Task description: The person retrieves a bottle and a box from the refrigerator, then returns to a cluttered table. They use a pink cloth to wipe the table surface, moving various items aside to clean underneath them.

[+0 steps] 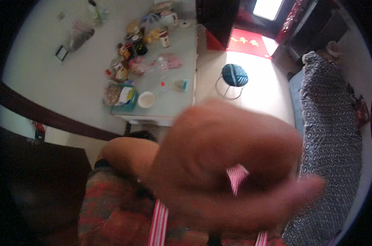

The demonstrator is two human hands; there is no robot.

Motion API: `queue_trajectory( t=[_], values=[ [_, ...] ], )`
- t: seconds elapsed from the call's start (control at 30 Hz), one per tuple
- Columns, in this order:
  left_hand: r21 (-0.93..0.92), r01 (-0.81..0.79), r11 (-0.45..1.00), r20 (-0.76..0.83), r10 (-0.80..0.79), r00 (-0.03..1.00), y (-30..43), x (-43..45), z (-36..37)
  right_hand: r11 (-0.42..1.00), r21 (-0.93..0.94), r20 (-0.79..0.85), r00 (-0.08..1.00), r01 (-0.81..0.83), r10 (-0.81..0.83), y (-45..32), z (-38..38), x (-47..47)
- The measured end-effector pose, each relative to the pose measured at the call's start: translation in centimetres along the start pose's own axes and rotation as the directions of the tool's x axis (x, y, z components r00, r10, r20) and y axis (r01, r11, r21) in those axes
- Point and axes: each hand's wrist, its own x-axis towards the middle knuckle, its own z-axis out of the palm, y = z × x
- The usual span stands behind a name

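My left hand (pixel 235 153) is raised very close to the camera and blurred, its bent forearm coming in from the left. The fingers curl over and the thumb stretches to the right below them. In the gap between them shows a bit of pink-and-white striped fabric (pixel 237 176); whether the hand grips it or passes in front of it I cannot tell. Two striped straps (pixel 159 223) (pixel 261 238) hang below the hand over a red and grey plaid garment (pixel 112 203). My right hand is out of view.
A table (pixel 186 55) along the left wall bears several bottles, bags, a white bowl (pixel 146 100) and a green box (pixel 130 103). Beyond stands a round stool (pixel 235 75), with a red doormat (pixel 250 43) by the doorway. A sofa under patterned cloth (pixel 330 129) runs along the right.
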Motion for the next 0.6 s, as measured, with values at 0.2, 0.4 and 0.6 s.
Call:
queue_trajectory(
  t=[0.2, 0.4, 0.6],
  values=[
    [-0.176, -0.012, 0.984, 0.226, 0.052, 0.973, -0.8, 5.0, 5.7, 0.998, 0.052, -0.009, 0.999, 0.044, -0.043, -2.1, -2.6, 2.5],
    [-0.25, 0.066, 0.966, 0.349, 0.027, 0.937, -4.2, 7.9, 8.3, 0.986, 0.162, -0.139, 0.99, 0.037, -0.015, -2.9, -3.8, 3.1],
    [-0.266, 0.175, 0.948, 0.42, -0.049, 0.906, -8.1, 10.8, 8.4, 0.999, 0.052, -0.294, 0.956, 0.015, 0.001, -4.6, -4.2, 4.7]
  ],
)
